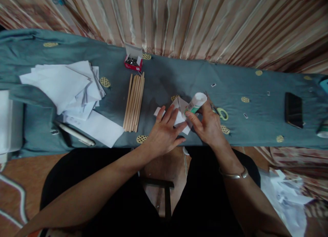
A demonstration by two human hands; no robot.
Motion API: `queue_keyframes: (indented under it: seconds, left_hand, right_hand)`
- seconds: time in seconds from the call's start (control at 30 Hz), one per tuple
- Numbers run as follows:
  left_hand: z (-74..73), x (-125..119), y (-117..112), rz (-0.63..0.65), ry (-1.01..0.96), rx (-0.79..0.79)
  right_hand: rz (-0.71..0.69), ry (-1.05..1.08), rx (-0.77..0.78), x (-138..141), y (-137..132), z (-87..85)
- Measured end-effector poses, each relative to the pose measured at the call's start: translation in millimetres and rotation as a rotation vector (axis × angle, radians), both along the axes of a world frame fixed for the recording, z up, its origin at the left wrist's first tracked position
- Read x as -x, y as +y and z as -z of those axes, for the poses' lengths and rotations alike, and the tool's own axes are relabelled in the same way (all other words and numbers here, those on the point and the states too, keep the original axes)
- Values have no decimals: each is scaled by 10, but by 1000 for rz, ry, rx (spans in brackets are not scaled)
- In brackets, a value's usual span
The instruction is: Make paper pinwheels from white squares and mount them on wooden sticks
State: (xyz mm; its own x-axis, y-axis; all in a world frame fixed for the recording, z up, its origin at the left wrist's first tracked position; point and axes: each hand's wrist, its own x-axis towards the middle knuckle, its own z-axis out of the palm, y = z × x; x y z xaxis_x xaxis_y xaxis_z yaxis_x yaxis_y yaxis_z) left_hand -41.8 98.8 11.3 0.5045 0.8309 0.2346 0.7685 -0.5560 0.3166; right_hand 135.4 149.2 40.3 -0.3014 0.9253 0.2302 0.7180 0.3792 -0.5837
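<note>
My right hand (207,123) is wrapped round a white and green glue stick (196,103), its lower end against a small folded piece of white paper (180,105). Fingers spread, my left hand (165,129) lies flat on that paper and presses it to the cloth. Part of the paper is hidden under both hands. Just right of my right hand lies a pair of scissors (222,114) with light green handles. To the left of my left hand, several wooden sticks (134,103) lie side by side.
A red box of small metal pieces (133,62) stands open behind the sticks. Loose white paper sheets (69,81) are piled at left, near a white pen (77,134). A black phone (293,109) lies at right. A bag with paper scraps (287,196) is below the table.
</note>
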Motion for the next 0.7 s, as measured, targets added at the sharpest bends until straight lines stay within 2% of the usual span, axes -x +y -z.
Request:
queue_keyframes:
  seconds: [0.27, 0.7]
  left_hand:
    - [-38, -3, -3, -4, -1, 9]
    - [-36, -9, -2, -7, -19, 7]
  right_hand:
    - [0, -8, -81, 20, 45, 43]
    - [12, 11, 17, 92, 79, 26]
